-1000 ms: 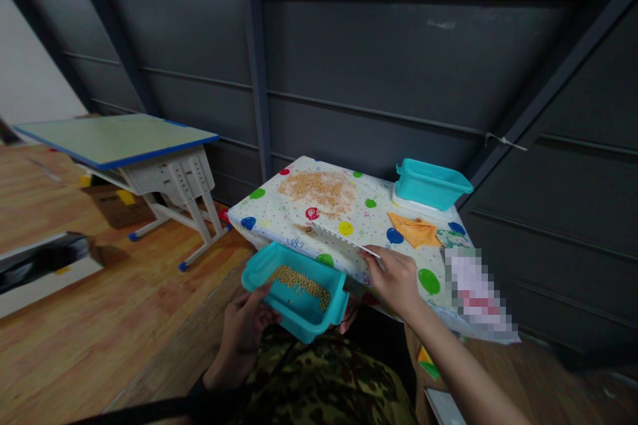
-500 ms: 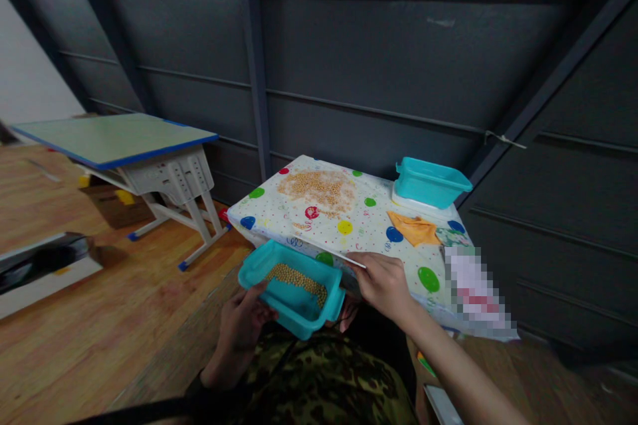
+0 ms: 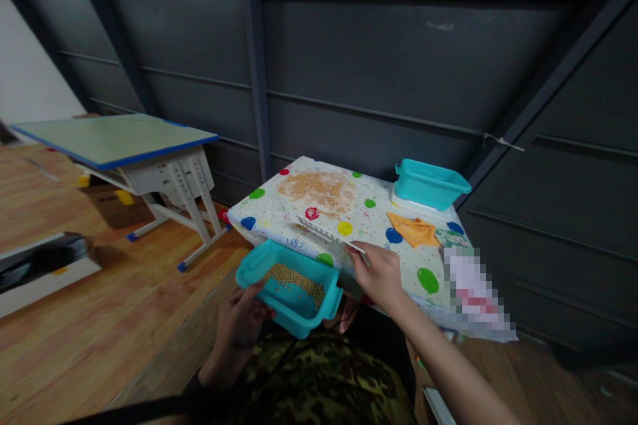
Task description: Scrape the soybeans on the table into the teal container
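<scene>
My left hand [image 3: 242,315] grips the near left rim of a turquoise plastic tub [image 3: 292,313], held just below the table's front edge. Inside the tub, yellowish beans [image 3: 298,281], like soybeans, lie in a band across the bottom. My right hand [image 3: 381,273] is closed on one end of a thin white strip [image 3: 323,232] with a row of holes or notches along it. This strip hangs over the front of the table, pointing left; its exact kind does not show. More loose beans [image 3: 319,189] are spread on the table farther back, with pale powder or crumbs among them.
A balloon-print cloth covers the table [image 3: 371,219]. Toward its back right stand a second turquoise tub [image 3: 431,186] and an orange cloth [image 3: 413,229]. A green-topped desk [image 3: 119,136] is at left, an open box [image 3: 50,272] on the floor, a dark panelled wall [image 3: 399,66] behind.
The white strip has lifted and turned, so its holes now show and its far tip is higher. My right hand rose slightly with it. The held tub has barely shifted.
</scene>
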`<state>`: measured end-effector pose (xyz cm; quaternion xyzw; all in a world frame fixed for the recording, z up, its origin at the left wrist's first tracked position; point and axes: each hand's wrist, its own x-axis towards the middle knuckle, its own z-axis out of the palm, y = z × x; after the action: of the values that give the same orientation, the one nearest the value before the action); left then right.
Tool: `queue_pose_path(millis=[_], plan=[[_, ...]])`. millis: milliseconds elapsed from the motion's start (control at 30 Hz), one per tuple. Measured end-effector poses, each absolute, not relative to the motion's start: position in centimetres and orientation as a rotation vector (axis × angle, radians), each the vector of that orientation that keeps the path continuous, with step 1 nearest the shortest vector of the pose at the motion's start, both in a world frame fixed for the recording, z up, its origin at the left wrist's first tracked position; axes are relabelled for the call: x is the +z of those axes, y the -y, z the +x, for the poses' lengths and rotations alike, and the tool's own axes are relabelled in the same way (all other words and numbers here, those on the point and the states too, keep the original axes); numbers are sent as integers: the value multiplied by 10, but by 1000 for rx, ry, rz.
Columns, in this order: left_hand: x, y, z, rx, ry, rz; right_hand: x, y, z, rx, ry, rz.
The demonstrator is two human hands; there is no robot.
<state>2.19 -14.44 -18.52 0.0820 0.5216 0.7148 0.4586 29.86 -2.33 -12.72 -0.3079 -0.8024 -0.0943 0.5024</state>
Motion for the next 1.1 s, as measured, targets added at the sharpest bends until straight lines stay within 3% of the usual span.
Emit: queue_pose_path(millis=[267,767,1100], plan=[[-185,144,16,1780,-1310,154,-129,-12,277,-164,2109,-944],[-203,141,11,1820,-1292,213,-124,38,288,-122,2126,-515],[-227,145,0,1733,-1323,215,-86,-56,340,-11,1781,-1209]])
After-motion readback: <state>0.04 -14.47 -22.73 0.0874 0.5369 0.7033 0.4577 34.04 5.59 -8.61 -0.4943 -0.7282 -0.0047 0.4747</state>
